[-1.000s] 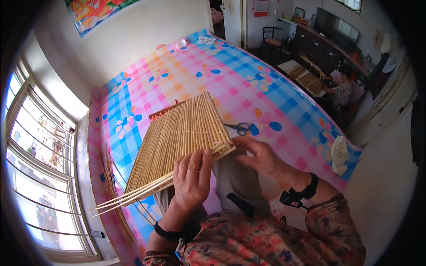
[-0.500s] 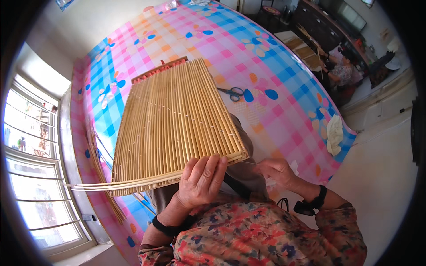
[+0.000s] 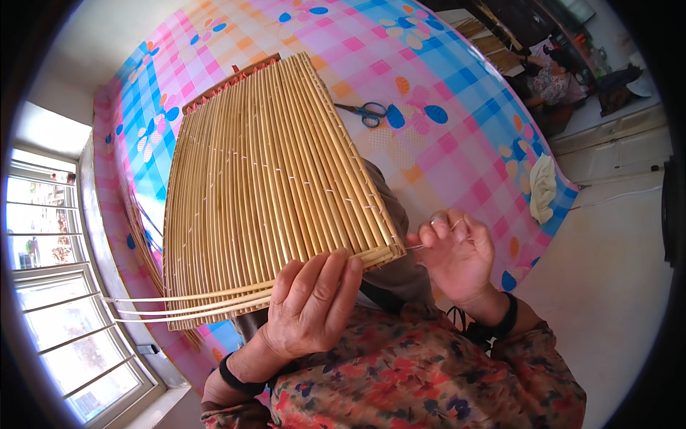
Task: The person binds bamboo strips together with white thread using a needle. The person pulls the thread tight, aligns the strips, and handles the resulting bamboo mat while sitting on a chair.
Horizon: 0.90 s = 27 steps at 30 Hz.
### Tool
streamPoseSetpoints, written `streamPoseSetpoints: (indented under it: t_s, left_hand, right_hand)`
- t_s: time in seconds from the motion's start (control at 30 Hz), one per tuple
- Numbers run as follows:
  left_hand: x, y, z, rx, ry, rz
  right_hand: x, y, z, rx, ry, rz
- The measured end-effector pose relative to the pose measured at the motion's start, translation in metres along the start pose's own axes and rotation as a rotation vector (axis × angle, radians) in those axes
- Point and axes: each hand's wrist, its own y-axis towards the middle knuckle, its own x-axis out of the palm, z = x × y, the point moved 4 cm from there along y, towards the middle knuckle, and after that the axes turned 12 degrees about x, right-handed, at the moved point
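Clamping a stalk panel (image 3: pixel 250 186) are the left fingers (image 3: pixel 309 283); right fingers (image 3: pixel 440 227) curl round thread (image 3: pixel 414 247).

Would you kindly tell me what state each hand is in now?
Left hand: closed, holding the slatted mat and pale strips at the near edge.
Right hand: fingers curled, apparently holding a thin thread.

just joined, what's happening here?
The person's left hand grips the near edge of a flat tan panel of parallel stalks, with slender pale strips sticking out leftward. A thin pale strand runs from the panel's near right corner toward the raised right hand. Dark-handled scissors lie on the pink-and-blue checked sheet.
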Motion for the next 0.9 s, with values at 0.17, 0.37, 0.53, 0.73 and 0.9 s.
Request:
streamPoseSetpoints:
  t_s: [0.17,0.37,0.53,0.73,0.9]
  left_hand:
    - [-0.002,-0.001,-0.001,0.015,-0.012,0.009]
    - [-0.004,-0.004,0.000,-0.002,-0.071,-0.022]
    - [-0.003,-0.005,0.000,0.021,-0.127,-0.034]
    - [-0.003,-0.005,0.001,0.046,-0.129,-0.029]
    - [-0.005,0.000,0.000,0.006,-0.157,-0.052]
  right_hand:
    - [0.003,0.007,0.005,0.144,0.004,-0.155]
    - [0.003,0.004,0.014,0.095,-0.394,-0.280]
    - [0.009,0.002,0.013,0.040,-0.489,-0.256]
    - [0.010,0.001,0.005,0.012,-0.655,-0.288]
    - [0.010,0.001,0.005,-0.001,-0.680,-0.282]
